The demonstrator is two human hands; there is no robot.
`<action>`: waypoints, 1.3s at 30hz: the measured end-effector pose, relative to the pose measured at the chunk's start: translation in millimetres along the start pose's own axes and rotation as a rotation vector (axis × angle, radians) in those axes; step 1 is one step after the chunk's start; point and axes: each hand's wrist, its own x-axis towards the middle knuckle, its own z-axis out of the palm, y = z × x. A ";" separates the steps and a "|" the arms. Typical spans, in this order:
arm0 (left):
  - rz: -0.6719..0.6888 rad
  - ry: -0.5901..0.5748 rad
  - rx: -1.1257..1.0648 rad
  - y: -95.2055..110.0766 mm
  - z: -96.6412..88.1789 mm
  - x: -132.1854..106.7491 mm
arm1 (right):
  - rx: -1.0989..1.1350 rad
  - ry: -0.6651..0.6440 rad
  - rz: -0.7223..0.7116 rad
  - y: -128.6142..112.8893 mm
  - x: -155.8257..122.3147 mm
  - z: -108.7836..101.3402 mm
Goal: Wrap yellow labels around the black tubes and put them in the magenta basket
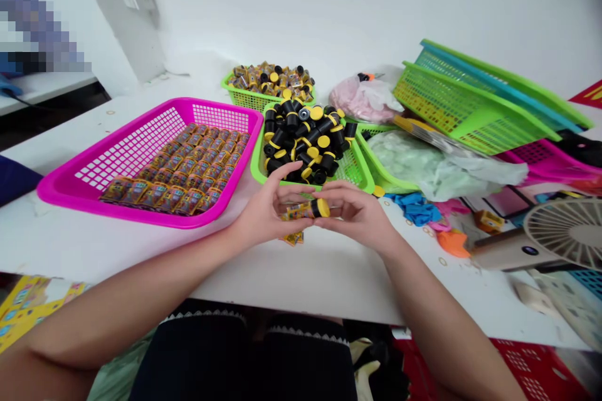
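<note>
In front of me, above the table, my left hand [269, 208] is closed around a small canister [305, 208] with a yellow cap, a black band and an orange printed sleeve. My right hand [357, 216] grips the capped end of it, thumb below and fingers above. Under my left hand a printed orange piece [295, 239] shows in part; I cannot tell whether it is held or lies on the table. Just beyond the hands, a green basket [360, 169] is heaped with plain black canisters [294, 131] with yellow caps.
To the left stands a magenta basket [155, 218] with printed canisters [183, 169] in rows. Behind is another green basket [242, 98] of printed pieces. At right are stacked baskets [480, 106], plastic bags [414, 160], blue scraps [416, 208] and a fan [571, 232].
</note>
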 end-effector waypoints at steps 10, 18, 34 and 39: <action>-0.025 -0.202 0.350 6.6 -3.6 -5.1 | 0.112 -0.062 0.193 0.3 -4.8 -7.9; -0.076 -0.100 0.472 8.9 -2.3 -5.1 | -0.179 0.087 0.247 -3.1 -1.3 10.4; -0.052 0.093 -0.274 7.6 8.1 -3.1 | -1.200 0.373 -0.721 2.8 -7.3 49.5; -0.043 0.008 -0.179 10.4 7.3 -2.5 | -1.078 0.318 -0.668 4.0 -12.8 46.8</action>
